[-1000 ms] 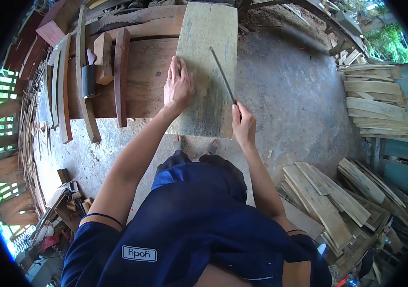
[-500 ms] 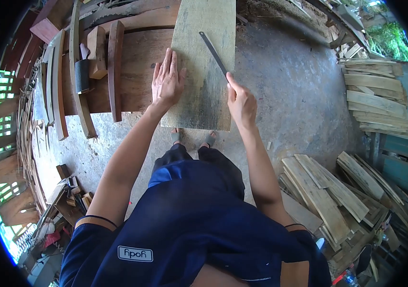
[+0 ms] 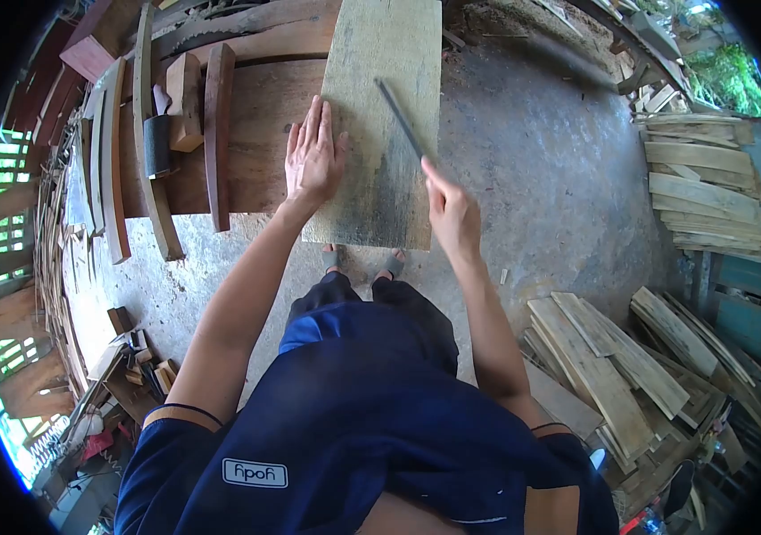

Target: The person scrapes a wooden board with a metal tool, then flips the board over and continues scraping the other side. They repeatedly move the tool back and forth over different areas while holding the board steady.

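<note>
Pale board lies lengthwise ahead of the person in the head view, its near end above the feet and its left part seemingly resting on the brown desk; what bears its right side is hidden. The left hand is laid flat over the board's left edge, its grip unclosed, fingers straight and close together, thumb out on the pale face, probably to steady the wood. The right hand has its grip clamped on the near end of a slender dark strip, forefinger stretched along it, presumably to guide it; the strip slants over the board toward the far left (whether its tip touches the wood, I cannot tell). Several curved wooden pieces and a dark cylinder sit left of the left hand, perhaps grouped there to leave the board within easy reach of both arms. As for looks, the board is broad, flat and straight-edged, yellowish at the far end, with grey streaks and darker blotches gathering toward the near end, which gives it a weathered, rough-surfaced look.
</note>
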`<state>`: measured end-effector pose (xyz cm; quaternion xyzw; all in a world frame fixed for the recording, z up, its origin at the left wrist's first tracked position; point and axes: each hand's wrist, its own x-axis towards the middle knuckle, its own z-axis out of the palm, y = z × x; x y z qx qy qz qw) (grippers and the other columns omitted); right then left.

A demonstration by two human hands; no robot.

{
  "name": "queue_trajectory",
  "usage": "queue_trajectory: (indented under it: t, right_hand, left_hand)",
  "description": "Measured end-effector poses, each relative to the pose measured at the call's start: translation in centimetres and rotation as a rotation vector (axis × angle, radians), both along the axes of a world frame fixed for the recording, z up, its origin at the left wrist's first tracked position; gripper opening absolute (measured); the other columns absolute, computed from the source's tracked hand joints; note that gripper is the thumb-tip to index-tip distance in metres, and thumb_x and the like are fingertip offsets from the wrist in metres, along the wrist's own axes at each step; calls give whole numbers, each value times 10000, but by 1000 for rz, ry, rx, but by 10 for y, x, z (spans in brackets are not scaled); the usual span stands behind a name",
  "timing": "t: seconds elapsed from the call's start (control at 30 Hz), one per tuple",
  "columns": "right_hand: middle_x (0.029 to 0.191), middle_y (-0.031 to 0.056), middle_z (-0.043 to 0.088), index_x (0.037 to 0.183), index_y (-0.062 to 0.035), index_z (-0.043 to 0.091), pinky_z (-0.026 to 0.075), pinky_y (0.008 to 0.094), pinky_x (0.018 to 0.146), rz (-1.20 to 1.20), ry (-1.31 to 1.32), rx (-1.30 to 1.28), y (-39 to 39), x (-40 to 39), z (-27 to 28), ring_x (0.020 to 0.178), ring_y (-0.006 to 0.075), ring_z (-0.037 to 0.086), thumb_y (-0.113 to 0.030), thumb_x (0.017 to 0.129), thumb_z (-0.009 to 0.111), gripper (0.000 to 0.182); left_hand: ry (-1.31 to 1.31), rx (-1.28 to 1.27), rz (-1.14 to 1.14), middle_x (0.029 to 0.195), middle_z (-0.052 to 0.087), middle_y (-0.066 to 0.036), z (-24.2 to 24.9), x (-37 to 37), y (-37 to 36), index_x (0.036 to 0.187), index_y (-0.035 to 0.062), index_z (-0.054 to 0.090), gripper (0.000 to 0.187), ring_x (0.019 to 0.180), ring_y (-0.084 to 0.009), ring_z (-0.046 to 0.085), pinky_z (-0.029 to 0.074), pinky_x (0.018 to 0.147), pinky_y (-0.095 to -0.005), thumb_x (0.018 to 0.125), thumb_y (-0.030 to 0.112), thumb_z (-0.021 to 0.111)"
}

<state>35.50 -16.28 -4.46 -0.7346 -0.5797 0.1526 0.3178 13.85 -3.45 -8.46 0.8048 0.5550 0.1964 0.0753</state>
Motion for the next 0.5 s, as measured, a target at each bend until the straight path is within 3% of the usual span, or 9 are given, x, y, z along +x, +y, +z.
queue_trajectory:
  t: [0.1,0.17,0.37,0.5]
  right_hand:
    - [731,174,656,1293,-256,697,495,423,560,69,-23,-14,-48,-9,1,582,314,648,-95,939,656,391]
    - [733,180,659,1287,-252,700,507,435,586,60,-90,-173,-64,-14,12,623,331,667,-95,936,653,388]
    - [741,179,667,1297,-246,693,516,425,594,6,10,-21,15,6,-6,642,325,679,-101,937,653,390]
    - [688,167,633,1336,-245,670,519,428,591,79,-25,-123,-36,-5,5,640,325,680,-93,935,649,429]
  left_hand:
    - [7,-38,6,1664,223,-116,2,0,0,1583,44,249,618,1515,-263,269,182,1249,-434,1072,370,370]
    - [24,-14,11,1665,221,-113,0,0,-1,1583,45,251,611,1517,-256,265,183,1250,-437,1072,359,369]
    - [19,-1,-2,1653,239,-144,1,0,0,1562,11,284,619,1512,-290,268,178,1246,-446,1053,343,400]
    - [10,-23,14,1661,225,-133,2,1,2,1569,24,273,618,1518,-284,257,170,1248,-443,1056,347,392]
